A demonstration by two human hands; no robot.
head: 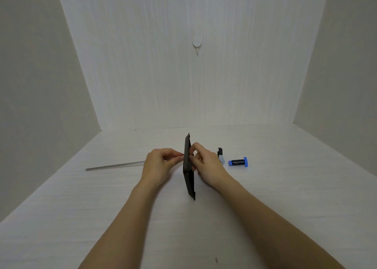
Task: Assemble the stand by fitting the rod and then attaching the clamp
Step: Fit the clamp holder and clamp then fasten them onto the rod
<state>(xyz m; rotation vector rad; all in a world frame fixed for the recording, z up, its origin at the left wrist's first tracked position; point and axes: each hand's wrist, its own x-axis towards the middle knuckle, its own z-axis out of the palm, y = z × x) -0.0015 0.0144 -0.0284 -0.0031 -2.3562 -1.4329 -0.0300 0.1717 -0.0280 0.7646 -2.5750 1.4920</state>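
A flat black stand base (189,179) stands on its edge in the middle of the white table, seen nearly edge-on. A long metal rod (114,165) lies horizontally to its left, its right end meeting the base. My left hand (161,164) is closed around the rod's right end against the base's left face. My right hand (206,162) pinches the base from its right side, fingertips at the spot where the rod meets it. A clamp (221,156) with a black jaw and silver stem lies to the right, next to a blue and black part (238,162).
The white table (265,207) is boxed in by a white back wall and grey side walls. A round white hook (197,45) is stuck high on the back wall. A small dark mark (216,260) sits near the table's front edge.
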